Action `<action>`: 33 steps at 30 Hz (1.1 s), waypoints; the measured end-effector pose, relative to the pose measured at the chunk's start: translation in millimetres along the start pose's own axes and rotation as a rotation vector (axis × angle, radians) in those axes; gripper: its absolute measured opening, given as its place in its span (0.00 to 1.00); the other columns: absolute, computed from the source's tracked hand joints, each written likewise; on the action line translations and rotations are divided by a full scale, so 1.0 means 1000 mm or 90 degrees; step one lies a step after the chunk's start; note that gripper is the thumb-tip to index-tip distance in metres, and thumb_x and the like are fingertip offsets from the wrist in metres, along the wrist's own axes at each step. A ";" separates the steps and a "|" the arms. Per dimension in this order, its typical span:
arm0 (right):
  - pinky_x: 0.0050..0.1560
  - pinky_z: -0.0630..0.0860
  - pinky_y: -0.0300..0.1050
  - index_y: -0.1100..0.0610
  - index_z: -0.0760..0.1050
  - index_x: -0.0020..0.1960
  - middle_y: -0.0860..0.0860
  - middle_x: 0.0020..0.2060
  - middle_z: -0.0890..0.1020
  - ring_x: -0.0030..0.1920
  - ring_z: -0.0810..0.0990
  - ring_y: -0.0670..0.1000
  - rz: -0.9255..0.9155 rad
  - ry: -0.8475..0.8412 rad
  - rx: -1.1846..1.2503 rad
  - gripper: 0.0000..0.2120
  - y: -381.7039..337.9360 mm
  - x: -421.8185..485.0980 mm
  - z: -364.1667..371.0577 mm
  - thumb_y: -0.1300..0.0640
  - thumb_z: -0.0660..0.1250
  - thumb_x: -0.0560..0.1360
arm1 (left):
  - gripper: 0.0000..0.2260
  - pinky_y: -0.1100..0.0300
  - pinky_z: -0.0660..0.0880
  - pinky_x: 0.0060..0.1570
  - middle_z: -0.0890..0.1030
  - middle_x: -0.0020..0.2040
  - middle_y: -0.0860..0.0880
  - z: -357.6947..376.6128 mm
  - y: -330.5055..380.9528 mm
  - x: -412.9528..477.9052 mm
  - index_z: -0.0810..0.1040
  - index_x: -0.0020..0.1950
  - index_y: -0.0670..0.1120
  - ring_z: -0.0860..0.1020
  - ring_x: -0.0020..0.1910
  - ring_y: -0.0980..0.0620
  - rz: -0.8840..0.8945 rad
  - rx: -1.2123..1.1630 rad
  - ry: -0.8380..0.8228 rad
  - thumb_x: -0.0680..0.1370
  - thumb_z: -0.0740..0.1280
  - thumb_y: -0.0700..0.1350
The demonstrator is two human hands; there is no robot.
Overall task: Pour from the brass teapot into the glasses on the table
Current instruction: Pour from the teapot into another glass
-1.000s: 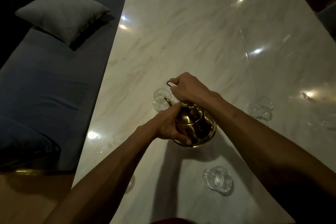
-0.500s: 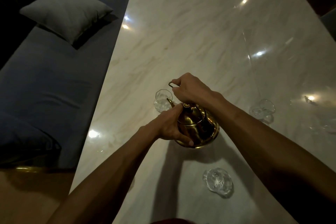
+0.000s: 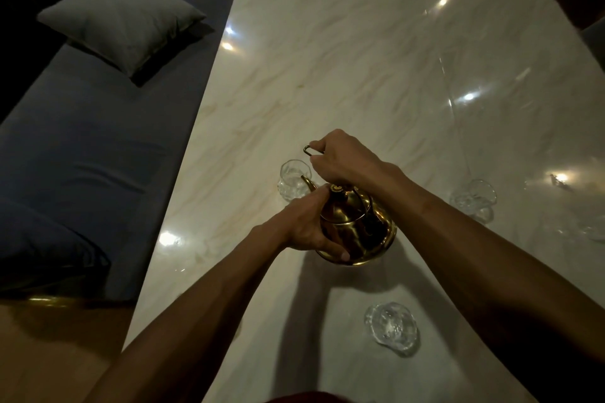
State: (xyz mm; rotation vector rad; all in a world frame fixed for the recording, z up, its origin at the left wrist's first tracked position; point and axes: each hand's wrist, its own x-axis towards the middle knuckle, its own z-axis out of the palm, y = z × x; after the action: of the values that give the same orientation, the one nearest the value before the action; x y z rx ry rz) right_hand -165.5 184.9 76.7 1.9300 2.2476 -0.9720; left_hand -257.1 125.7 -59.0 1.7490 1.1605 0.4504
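Head view: single camera, looking down over both forearms onto the marble table [image 3: 376, 52].
Teapot position: brass teapot [image 3: 357, 227] held above the table, tilted toward the far-left, its spout tip over the rim of the target glass [image 3: 293, 179].
Right hand: right hand [image 3: 343, 159] closed around the wire handle [image 3: 308, 150] above the lid; it appears to carry the load.
Left hand: left hand [image 3: 306, 227] cupped against the left flank of the body, fingers curled under the belly; it steadies and sets the tilt.
Other glasses: near glass [image 3: 392, 327] in front of the person, right glass [image 3: 474, 198] beside the right forearm; contents cannot be told. Further glassware at the right edge is too blurred to identify.
Stream: not visible; whether liquid is flowing cannot be told.
Handling, teapot: rigid polished metal, likely slippery and weighted by its contents. Take hold at the handle; support low on the body.
Handling, glasses: thin, fragile and light; likely to tip if the spout knocks the rim.
Surroundings: blue bench [image 3: 98, 147] with grey cushion [image 3: 121, 20] to the left.
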 end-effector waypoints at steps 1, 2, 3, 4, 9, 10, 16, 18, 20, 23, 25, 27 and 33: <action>0.54 0.74 0.44 0.55 0.71 0.71 0.55 0.65 0.78 0.60 0.79 0.55 0.002 -0.001 0.000 0.22 0.000 0.000 0.000 0.59 0.62 0.77 | 0.51 0.50 0.72 0.70 0.72 0.73 0.52 0.000 0.000 0.000 0.61 0.77 0.52 0.72 0.71 0.50 -0.001 0.001 0.000 0.60 0.84 0.59; 0.53 0.74 0.43 0.55 0.71 0.71 0.55 0.65 0.78 0.60 0.79 0.55 0.004 -0.003 0.000 0.22 0.000 0.000 0.000 0.58 0.62 0.77 | 0.51 0.50 0.72 0.70 0.71 0.74 0.52 0.000 0.000 0.000 0.61 0.77 0.52 0.72 0.71 0.50 -0.001 0.001 0.000 0.60 0.84 0.59; 0.53 0.73 0.43 0.55 0.71 0.71 0.55 0.65 0.78 0.60 0.79 0.55 0.005 -0.004 0.000 0.22 0.000 0.000 0.000 0.59 0.62 0.77 | 0.51 0.50 0.72 0.70 0.71 0.74 0.52 0.000 -0.001 0.000 0.61 0.77 0.52 0.72 0.71 0.50 -0.001 0.000 0.000 0.60 0.84 0.59; 0.55 0.73 0.44 0.55 0.71 0.71 0.55 0.66 0.77 0.61 0.78 0.55 0.007 -0.003 0.000 0.22 0.000 0.000 0.000 0.59 0.62 0.77 | 0.51 0.50 0.72 0.70 0.71 0.74 0.52 0.000 0.000 0.000 0.61 0.77 0.52 0.72 0.71 0.50 -0.001 -0.001 -0.001 0.60 0.84 0.59; 0.58 0.73 0.45 0.55 0.71 0.71 0.55 0.66 0.77 0.63 0.77 0.55 0.014 0.003 0.000 0.22 0.000 0.000 0.000 0.59 0.63 0.77 | 0.53 0.48 0.73 0.70 0.72 0.73 0.53 0.000 0.000 0.001 0.61 0.77 0.53 0.72 0.71 0.51 -0.003 0.000 -0.005 0.58 0.83 0.63; 0.56 0.74 0.45 0.55 0.72 0.71 0.55 0.66 0.77 0.62 0.78 0.55 0.014 0.004 0.001 0.22 0.000 0.000 0.000 0.59 0.63 0.77 | 0.53 0.48 0.73 0.70 0.72 0.73 0.54 0.001 0.000 0.001 0.61 0.77 0.53 0.72 0.71 0.50 -0.005 -0.001 -0.007 0.58 0.82 0.64; 0.52 0.73 0.43 0.55 0.71 0.72 0.55 0.65 0.78 0.60 0.79 0.55 0.010 -0.001 0.000 0.23 0.000 -0.003 -0.002 0.58 0.62 0.77 | 0.53 0.47 0.73 0.69 0.72 0.73 0.53 0.001 0.001 0.000 0.61 0.77 0.53 0.72 0.71 0.50 -0.013 -0.001 -0.009 0.59 0.82 0.63; 0.54 0.74 0.44 0.55 0.71 0.72 0.54 0.66 0.78 0.61 0.78 0.55 0.010 -0.002 -0.002 0.22 -0.001 -0.003 -0.002 0.59 0.62 0.77 | 0.53 0.47 0.73 0.69 0.72 0.73 0.53 0.001 0.001 -0.001 0.61 0.77 0.53 0.73 0.71 0.50 -0.016 -0.003 -0.008 0.59 0.82 0.64; 0.56 0.74 0.45 0.55 0.71 0.72 0.54 0.66 0.77 0.62 0.78 0.55 0.010 -0.003 -0.002 0.23 -0.001 -0.004 -0.003 0.59 0.62 0.77 | 0.53 0.47 0.74 0.69 0.72 0.73 0.54 0.001 0.000 -0.001 0.61 0.77 0.54 0.73 0.71 0.50 -0.016 -0.005 -0.006 0.58 0.82 0.64; 0.58 0.74 0.45 0.56 0.71 0.72 0.54 0.67 0.77 0.62 0.78 0.55 0.004 -0.004 -0.008 0.23 -0.001 -0.004 -0.003 0.59 0.62 0.77 | 0.51 0.46 0.73 0.69 0.72 0.73 0.53 0.001 0.001 -0.001 0.61 0.76 0.53 0.72 0.71 0.50 -0.012 -0.005 -0.005 0.59 0.83 0.62; 0.58 0.75 0.46 0.56 0.71 0.71 0.55 0.66 0.77 0.61 0.78 0.55 0.003 0.000 -0.008 0.22 -0.002 -0.004 -0.003 0.59 0.62 0.77 | 0.51 0.46 0.73 0.69 0.72 0.73 0.53 0.000 0.001 -0.001 0.61 0.77 0.53 0.72 0.71 0.50 -0.010 -0.005 -0.004 0.60 0.83 0.61; 0.58 0.75 0.47 0.56 0.71 0.71 0.55 0.65 0.78 0.60 0.79 0.55 0.002 0.002 -0.007 0.22 -0.002 -0.004 -0.003 0.59 0.62 0.77 | 0.51 0.47 0.73 0.70 0.72 0.74 0.53 0.000 0.002 0.000 0.61 0.77 0.53 0.72 0.71 0.50 -0.009 -0.006 -0.006 0.60 0.83 0.60; 0.59 0.73 0.45 0.56 0.71 0.71 0.55 0.67 0.76 0.63 0.77 0.55 0.002 0.000 -0.005 0.22 -0.001 -0.003 -0.003 0.59 0.62 0.77 | 0.52 0.47 0.73 0.70 0.72 0.74 0.52 -0.002 0.003 0.000 0.61 0.77 0.52 0.72 0.71 0.49 -0.001 -0.011 -0.008 0.60 0.83 0.60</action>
State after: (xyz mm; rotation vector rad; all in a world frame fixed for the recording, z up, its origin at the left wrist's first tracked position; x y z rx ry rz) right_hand -164.9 183.6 81.3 1.9306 2.2441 -0.9619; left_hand -257.3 126.1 -55.9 1.7337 1.1458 0.4473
